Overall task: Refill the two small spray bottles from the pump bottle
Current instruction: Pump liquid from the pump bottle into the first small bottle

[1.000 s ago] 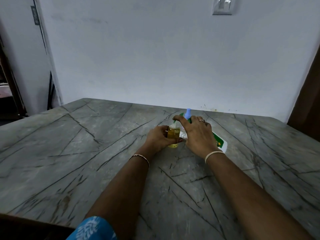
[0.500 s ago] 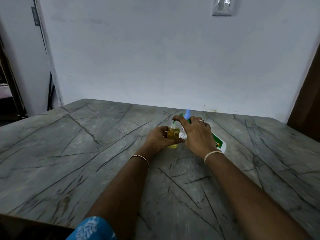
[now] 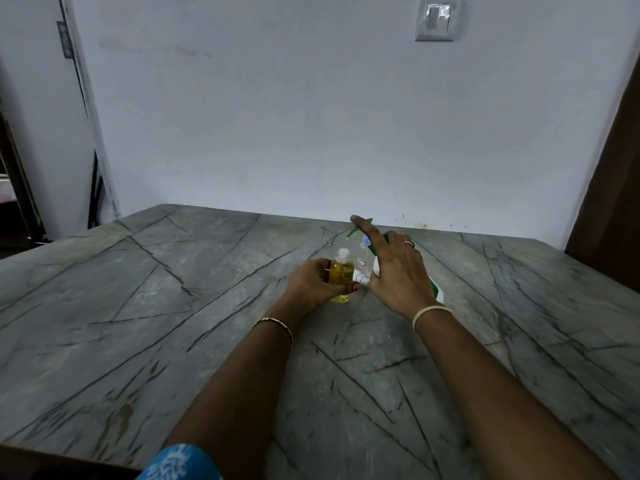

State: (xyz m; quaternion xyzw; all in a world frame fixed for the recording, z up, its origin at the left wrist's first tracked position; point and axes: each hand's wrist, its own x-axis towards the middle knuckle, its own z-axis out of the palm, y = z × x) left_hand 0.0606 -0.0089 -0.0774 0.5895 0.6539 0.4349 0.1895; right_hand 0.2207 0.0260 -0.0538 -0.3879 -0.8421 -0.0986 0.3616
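Left hand (image 3: 311, 280) grip clasps yellow spray bottle (image 3: 341, 273) mid-body, likely light and slick; right hand (image 3: 398, 275) slack-fingered over pump bottle (image 3: 437, 293) beside it.

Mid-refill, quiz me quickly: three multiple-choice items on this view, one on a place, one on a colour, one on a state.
1. Where does the small bottle held in the left hand stand relative to the pump bottle?
A. to its left
B. to its right
C. behind it

2. What colour is its liquid?
A. blue
B. yellow
C. red

3. How is the index finger of the right hand placed?
A. curled into a fist
B. stretched out over the green pump head
C. out of view

Answers:
1 A: the small bottle sits left of the white-and-green body.
2 B: yellow shows through the clear wall.
3 B: the finger lies straight above the pump head.
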